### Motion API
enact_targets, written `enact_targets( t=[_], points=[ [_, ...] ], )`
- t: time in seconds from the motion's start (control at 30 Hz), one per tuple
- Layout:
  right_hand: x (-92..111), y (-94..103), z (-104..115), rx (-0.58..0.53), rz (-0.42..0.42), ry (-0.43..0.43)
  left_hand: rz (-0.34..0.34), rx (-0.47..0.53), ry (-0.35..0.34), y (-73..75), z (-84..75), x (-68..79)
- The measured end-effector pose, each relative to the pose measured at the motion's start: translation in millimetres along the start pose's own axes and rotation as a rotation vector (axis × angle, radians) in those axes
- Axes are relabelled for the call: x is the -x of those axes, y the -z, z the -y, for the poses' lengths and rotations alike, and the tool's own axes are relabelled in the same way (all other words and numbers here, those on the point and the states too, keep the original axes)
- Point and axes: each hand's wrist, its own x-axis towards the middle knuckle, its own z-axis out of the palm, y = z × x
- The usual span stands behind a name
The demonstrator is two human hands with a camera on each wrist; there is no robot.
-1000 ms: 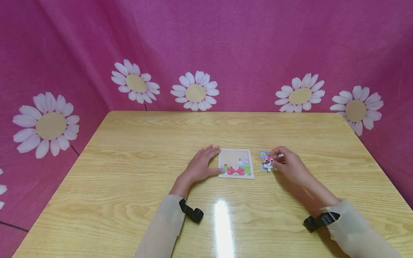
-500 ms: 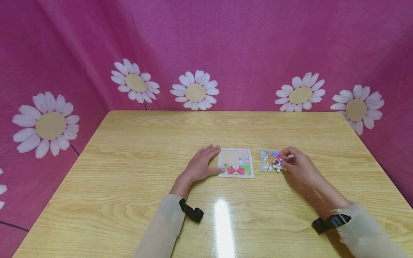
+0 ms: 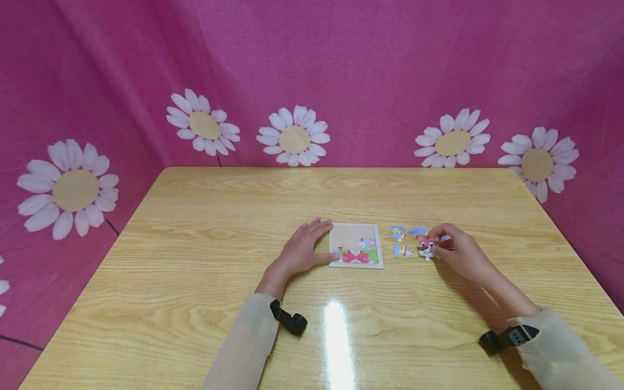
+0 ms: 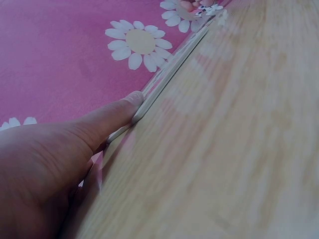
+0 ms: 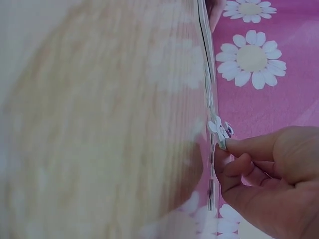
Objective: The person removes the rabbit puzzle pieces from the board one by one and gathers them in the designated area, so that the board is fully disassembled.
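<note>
A square puzzle board (image 3: 351, 236) with a pale rim lies mid-table; its near part shows a red and green picture, and bare wood shows behind. My left hand (image 3: 301, 252) rests at its left side, fingertips at the far corner and thumb on the near one. In the left wrist view that thumb presses on the board's edge (image 4: 167, 82). To the right, my right hand (image 3: 460, 253) pinches a jigsaw piece (image 3: 426, 250) with a pink and white animal face between thumb and forefinger. The right wrist view shows this piece (image 5: 218, 130) tilted at the fingertips.
Several loose jigsaw pieces lie right of the board, among them a blue and yellow piece (image 3: 397, 233) and a green-edged piece (image 3: 402, 251). The right hand partly hides others. A pink curtain (image 3: 370, 81) with daisies hangs behind the wooden table (image 3: 234, 216).
My right hand has moved to the right with the face piece, away from the board, uncovering loose pieces it had overlapped. The left hand and board have stayed in place.
</note>
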Motion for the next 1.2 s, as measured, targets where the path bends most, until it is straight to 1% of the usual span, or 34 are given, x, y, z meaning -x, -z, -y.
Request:
enact_targets(
  t=[0.23,0.37,0.43,0.63,0.8,0.9,0.97,1.1,1.2],
  points=[
    [-2.7,-1.8,-3.9,0.019,0.0,0.017,-0.001,0.003,-0.002,-0.5,0.7,0.3],
    [-3.8,-1.7,-5.6,0.029,0.023,0.025,0.0,0.002,-0.006,-0.8,0.8,0.0],
    [-4.3,-1.2,-6.1,0.037,0.045,0.015,0.001,0.001,-0.008,-1.2,0.9,-0.1],
    [-5.9,0.0,-7.2,0.036,0.118,-0.051,-0.003,-0.001,-0.013,-2.0,1.6,-0.8],
    [-6.1,-0.1,-7.4,0.034,0.14,-0.065,0.0,-0.008,-0.009,-2.0,1.5,-1.2],
    [-6.0,0.1,-7.0,0.037,0.147,-0.059,0.002,-0.006,-0.005,-2.0,1.2,-1.0],
    [-5.9,0.6,-6.3,0.037,0.14,-0.047,0.005,-0.005,-0.003,-1.8,1.2,-0.8],
    [-6.9,0.9,-3.9,0.027,0.097,-0.026,0.005,-0.008,-0.001,-1.2,1.7,-0.8],
    [-9.7,-1.3,-0.1,0.004,0.081,-0.012,0.003,-0.008,-0.001,-0.8,2.1,-0.8]
  ],
)
